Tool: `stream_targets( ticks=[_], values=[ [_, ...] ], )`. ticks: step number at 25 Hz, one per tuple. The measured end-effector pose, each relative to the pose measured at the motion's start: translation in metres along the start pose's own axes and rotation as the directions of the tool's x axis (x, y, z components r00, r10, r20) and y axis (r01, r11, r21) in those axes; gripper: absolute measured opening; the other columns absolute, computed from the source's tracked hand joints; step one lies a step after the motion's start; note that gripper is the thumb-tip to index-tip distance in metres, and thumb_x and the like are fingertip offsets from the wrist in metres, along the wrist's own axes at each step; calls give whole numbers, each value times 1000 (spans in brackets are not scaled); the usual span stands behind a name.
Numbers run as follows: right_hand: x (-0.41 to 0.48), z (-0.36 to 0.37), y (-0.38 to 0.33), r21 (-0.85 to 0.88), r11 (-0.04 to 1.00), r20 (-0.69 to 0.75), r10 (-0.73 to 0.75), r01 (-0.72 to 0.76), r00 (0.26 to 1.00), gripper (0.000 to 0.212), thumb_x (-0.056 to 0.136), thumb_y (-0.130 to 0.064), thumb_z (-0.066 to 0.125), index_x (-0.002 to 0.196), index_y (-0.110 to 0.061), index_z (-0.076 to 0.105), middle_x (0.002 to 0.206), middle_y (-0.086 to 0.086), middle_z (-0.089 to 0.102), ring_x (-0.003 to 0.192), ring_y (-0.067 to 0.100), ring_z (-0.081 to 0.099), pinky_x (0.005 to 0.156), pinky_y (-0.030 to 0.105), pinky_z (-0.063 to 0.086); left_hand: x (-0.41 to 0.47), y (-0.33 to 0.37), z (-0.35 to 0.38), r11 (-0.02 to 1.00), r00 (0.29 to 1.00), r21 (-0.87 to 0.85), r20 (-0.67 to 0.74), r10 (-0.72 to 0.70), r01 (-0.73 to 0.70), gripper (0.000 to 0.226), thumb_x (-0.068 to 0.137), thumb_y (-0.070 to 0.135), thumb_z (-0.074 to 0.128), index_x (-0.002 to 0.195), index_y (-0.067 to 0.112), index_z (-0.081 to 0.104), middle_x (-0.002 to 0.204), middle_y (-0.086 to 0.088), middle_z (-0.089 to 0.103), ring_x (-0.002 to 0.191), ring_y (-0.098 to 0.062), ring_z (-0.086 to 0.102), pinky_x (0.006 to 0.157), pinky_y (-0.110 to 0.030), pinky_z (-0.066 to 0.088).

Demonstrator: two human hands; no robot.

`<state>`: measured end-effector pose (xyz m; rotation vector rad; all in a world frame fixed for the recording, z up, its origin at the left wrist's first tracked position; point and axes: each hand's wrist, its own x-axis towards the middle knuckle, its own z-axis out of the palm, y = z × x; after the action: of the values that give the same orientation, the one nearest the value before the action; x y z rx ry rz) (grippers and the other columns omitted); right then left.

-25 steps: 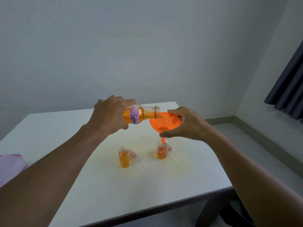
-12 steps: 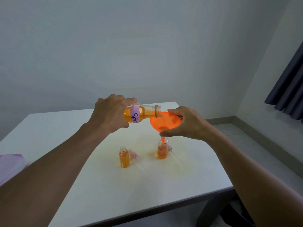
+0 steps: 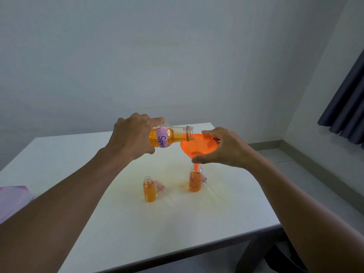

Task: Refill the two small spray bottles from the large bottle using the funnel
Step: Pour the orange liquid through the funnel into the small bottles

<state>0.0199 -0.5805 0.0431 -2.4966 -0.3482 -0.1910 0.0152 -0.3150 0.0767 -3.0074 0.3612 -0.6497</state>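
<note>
My left hand [image 3: 134,134] grips the large bottle [image 3: 169,137] of orange liquid, tipped almost level, its open mouth over the rim of the orange funnel [image 3: 199,145]. My right hand [image 3: 222,148] holds the funnel by its rim, thumb underneath. The funnel's spout sits in the neck of the right small bottle [image 3: 195,181], which stands upright and is mostly full of orange liquid. The left small bottle [image 3: 149,189] stands uncapped and nearly full, apart from both hands.
Pink spray caps lie beside each small bottle, one [image 3: 159,186] by the left, one [image 3: 204,177] by the right. A pink-white object [image 3: 11,198] sits at the white table's [image 3: 98,223] left edge. A dark curtain [image 3: 346,107] hangs at right.
The liquid level in the right small bottle has risen a little. Both hands, the large bottle and the funnel have held nearly the same pose.
</note>
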Motion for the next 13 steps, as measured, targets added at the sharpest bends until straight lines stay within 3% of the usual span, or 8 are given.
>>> stream_targets(
  ticks=[13],
  values=[
    [0, 1, 1, -4, 1000, 9, -3, 3, 1000, 109, 52, -70, 86, 145, -23, 52, 130, -5, 55, 110, 17, 55, 84, 31, 51, 1, -1, 4, 1000, 1000, -3, -4, 7, -7, 78, 67, 35, 83, 137, 39, 47, 106, 1, 64, 105, -25, 57, 74, -34, 39]
  ],
)
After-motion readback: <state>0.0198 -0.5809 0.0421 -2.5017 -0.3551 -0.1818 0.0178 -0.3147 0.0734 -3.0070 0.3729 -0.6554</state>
